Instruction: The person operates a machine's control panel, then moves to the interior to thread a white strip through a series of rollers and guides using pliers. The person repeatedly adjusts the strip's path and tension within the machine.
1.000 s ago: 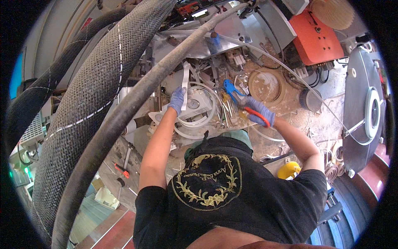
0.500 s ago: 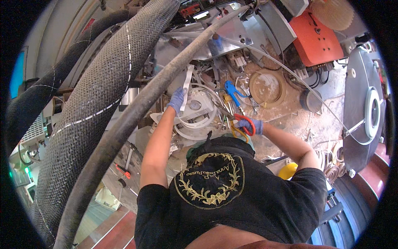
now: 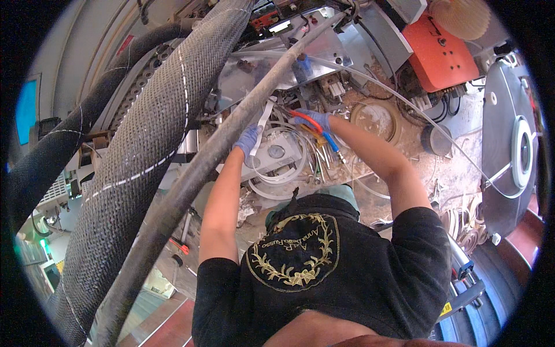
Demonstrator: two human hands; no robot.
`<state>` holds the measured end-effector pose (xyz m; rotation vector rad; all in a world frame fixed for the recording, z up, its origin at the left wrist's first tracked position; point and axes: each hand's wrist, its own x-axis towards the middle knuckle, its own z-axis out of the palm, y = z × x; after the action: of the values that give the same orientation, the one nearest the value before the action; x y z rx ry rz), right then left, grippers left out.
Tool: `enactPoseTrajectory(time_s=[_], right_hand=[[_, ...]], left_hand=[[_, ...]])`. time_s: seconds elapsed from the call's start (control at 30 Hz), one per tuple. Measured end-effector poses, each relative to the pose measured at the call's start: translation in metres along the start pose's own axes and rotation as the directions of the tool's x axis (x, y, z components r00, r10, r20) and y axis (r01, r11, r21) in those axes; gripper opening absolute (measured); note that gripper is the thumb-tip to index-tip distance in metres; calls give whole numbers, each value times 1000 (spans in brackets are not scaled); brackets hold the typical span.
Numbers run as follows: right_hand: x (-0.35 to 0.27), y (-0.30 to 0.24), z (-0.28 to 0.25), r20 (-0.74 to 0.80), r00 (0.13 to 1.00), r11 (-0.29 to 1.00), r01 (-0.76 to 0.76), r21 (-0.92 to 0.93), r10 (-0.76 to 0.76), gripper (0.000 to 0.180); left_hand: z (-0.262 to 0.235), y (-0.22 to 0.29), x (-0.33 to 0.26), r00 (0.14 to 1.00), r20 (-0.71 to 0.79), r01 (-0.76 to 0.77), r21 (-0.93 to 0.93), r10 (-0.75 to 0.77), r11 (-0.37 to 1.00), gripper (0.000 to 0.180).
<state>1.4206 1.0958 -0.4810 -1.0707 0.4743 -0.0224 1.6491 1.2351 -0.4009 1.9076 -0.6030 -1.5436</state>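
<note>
One flat white strip (image 3: 264,120), pinched near thin white loops (image 3: 281,181).
The violet-gloved left hand (image 3: 247,140) pinches the strip's lower part; the violet-gloved right hand (image 3: 315,120) is wrapped around a red-handled hand tool (image 3: 305,118), its far end near the strip's top, contact unclear. Good handling likely means holding the strip flat and steady, left fingers clear of the tool's tip, right wrist clear of the blue-handled tool (image 3: 330,141) beneath.

Now seeing strip (image 3: 264,120) left of scissors (image 3: 307,120), block (image 3: 287,151) nearer, tools (image 3: 319,157) right of block, ring (image 3: 395,126), then can (image 3: 435,141) farther right.
</note>
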Motion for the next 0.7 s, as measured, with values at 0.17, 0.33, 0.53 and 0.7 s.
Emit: enactPoseTrajectory(time_s=[0.17, 0.33, 0.53, 0.7], right_hand=[[19, -31, 14, -36, 972, 966, -233, -114, 231, 60], [35, -11, -11, -28, 986, 981, -164, -102, 162, 59], [54, 3, -29, -211, 975, 950, -133, -281, 74, 54], [39, -15, -10, -170, 985, 929, -72, -363, 10, 68]], left_hand=[[-43, -54, 39, 982, -83, -133, 324, 168, 937, 27], [-57, -47, 70, 986, 28, 162, 22, -162, 987, 27], [-46, -3, 85, 989, 32, 135, 234, -146, 963, 26], [-60, -38, 98, 987, 26, 150, 226, -160, 963, 26]])
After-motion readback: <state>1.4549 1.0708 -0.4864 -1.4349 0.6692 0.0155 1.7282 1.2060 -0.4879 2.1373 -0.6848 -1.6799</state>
